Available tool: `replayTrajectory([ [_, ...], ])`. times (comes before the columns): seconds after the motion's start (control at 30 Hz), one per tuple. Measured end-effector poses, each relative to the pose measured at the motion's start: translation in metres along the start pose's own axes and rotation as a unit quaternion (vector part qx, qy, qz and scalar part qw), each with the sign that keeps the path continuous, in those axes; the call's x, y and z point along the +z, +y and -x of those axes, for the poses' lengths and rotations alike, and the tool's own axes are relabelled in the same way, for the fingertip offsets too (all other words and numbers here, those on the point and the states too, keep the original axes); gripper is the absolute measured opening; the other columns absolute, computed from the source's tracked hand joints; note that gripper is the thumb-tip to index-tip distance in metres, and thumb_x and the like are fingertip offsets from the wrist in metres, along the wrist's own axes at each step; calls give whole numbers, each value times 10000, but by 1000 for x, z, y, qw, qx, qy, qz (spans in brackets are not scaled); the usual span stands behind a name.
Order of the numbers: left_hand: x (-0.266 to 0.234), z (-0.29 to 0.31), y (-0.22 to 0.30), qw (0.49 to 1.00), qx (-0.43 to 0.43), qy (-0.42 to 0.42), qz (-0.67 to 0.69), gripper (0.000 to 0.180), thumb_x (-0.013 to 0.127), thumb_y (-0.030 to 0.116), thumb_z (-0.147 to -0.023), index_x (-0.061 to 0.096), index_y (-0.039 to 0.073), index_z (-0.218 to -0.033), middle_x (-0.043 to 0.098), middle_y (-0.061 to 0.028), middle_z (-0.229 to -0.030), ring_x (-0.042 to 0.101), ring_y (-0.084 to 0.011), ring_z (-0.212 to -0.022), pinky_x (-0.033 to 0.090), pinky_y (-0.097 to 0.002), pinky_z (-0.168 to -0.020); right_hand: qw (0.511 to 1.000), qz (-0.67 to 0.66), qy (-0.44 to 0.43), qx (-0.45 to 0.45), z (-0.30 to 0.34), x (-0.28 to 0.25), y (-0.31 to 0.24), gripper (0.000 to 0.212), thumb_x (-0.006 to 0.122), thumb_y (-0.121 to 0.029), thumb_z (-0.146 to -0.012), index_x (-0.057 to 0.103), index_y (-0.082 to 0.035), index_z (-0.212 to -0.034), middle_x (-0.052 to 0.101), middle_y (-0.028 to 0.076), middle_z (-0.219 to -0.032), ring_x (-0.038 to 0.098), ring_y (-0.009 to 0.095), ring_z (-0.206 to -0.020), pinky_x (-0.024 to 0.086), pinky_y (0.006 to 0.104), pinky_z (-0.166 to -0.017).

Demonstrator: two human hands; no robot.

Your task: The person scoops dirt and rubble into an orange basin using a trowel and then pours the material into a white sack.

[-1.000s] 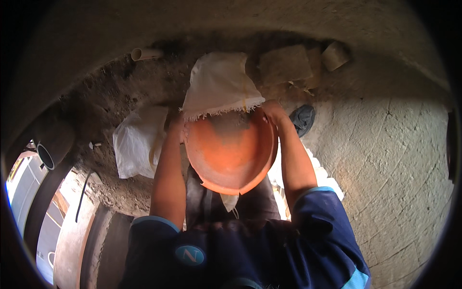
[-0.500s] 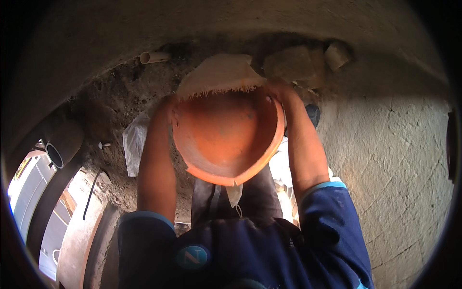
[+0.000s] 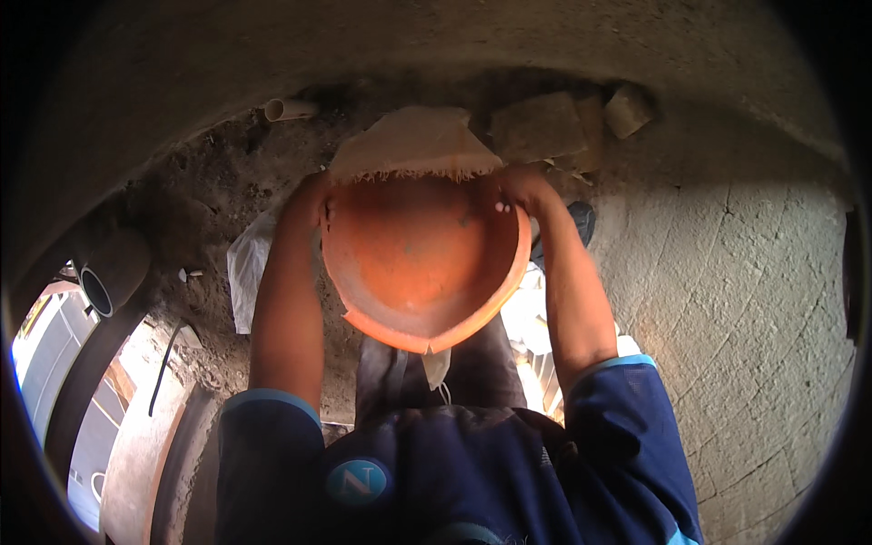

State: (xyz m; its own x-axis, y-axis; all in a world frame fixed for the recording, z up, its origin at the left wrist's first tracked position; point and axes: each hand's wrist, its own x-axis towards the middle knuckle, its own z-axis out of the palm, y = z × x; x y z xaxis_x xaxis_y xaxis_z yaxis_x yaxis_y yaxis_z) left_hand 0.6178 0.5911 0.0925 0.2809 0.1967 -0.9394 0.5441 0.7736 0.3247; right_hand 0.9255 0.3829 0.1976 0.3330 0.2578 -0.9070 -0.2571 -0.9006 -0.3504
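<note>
A large orange basin [image 3: 418, 254], its rim notched and chipped at the near side, is held out in front of me with its hollow facing up toward me. My left hand [image 3: 316, 193] grips the far left part of the rim. At the far right, my right hand [image 3: 520, 187] has its fingers bent over the rim, with fingertips showing on the inner face. Along the far edge, between my hands, lies a pale piece of woven cloth [image 3: 413, 143] with a frayed border. Most of my left fingers are hidden behind the basin.
Beyond it lie a short pale pipe [image 3: 291, 110], a flat stone slab [image 3: 540, 127] and a block [image 3: 629, 111]. White plastic sheeting [image 3: 247, 272] is left of my arm. A wider pipe [image 3: 113, 272] sticks out at far left; a rough plastered wall [image 3: 727, 318] stands right.
The basin and both arms have shifted slightly left in the picture, along with the surroundings. Both hands keep their grip on the rim.
</note>
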Motion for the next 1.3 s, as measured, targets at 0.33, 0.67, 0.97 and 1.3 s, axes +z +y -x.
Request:
replayTrajectory([
  [0.33, -18, 58, -40, 997, -37, -44, -55, 574, 391, 584, -913, 457, 84, -638, 372, -31, -446, 367, -182, -345, 344, -357, -372, 999, -37, 21, 0, 81, 13, 22, 231, 482, -122, -927, 565, 93, -938, 579, 127, -615, 549, 183, -434, 436, 301, -395],
  [0.67, -52, 127, -128, 995, -77, -54, 23, 525, 386, 538, -949, 573, 64, -823, 382, -21, -449, 334, -133, -321, 295, -301, -308, 999, 42, 14, -21, 164, 40, 29, 188, 489, -78, -914, 520, 90, -993, 574, 124, -601, 581, 207, -456, 429, 320, -409],
  [0.97, -112, 237, -131, 993, -31, 7, 110, 432, 393, 492, -962, 538, 86, -940, 353, 1, -501, 305, -105, -365, 286, -272, -340, 986, 81, 32, -145, 241, 100, -17, 168, 493, -63, -875, 539, 51, -990, 588, 99, -658, 576, 171, -519, 458, 306, -469],
  [1.3, -269, 401, -155, 936, 159, 217, 226, 389, 520, 505, -906, 541, 131, -1012, 405, 3, -542, 285, -80, -366, 270, -238, -329, 933, 58, -92, -343, 370, 249, -92, 353, 518, -46, -832, 530, 49, -1172, 619, 90, -900, 603, 156, -787, 477, 291, -705],
])
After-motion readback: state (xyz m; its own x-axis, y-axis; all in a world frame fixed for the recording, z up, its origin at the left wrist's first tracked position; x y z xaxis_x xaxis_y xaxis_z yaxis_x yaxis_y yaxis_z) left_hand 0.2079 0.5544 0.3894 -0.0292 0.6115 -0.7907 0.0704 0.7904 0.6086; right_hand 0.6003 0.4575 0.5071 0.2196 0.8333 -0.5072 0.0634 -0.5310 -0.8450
